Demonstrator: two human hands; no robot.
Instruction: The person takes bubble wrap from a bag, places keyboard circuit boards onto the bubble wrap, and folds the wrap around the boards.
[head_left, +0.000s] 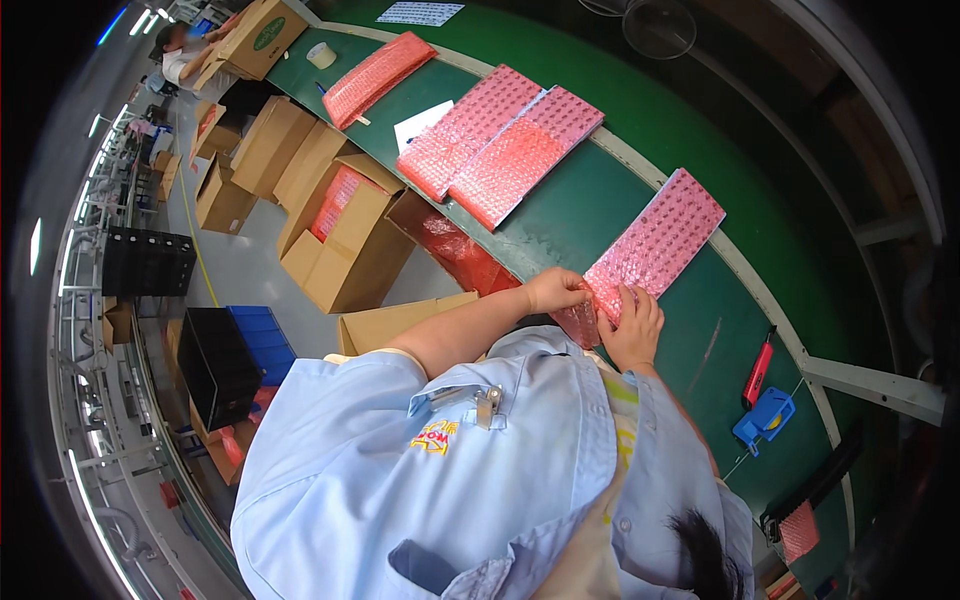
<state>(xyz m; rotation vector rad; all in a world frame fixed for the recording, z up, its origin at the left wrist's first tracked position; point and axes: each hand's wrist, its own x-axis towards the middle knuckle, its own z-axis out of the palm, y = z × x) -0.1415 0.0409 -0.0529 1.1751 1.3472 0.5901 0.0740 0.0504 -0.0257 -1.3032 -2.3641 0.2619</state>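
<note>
A pink bubble-wrap bag (668, 228) with a flat, light-edged item inside lies on the green table in front of me. My left hand (556, 290) is closed in a pinch on the near left corner of the bag, where a loose clear-pink flap (578, 322) hangs over the table edge. Resting on the near end of the same bag is my right hand (636, 326), its fingers apart and pressing on the film. The thumb of the right hand sits close to the flap; its exact contact is hard to make out.
Further left lie two bubble-wrapped packs (520, 160), another pink bubble bag (380, 78) and a tape roll (321, 55). A red utility knife (760, 370) and a blue tape dispenser (764, 420) lie right. Cardboard boxes (345, 255) line the table's left side; a co-worker (185, 60) handles a carton.
</note>
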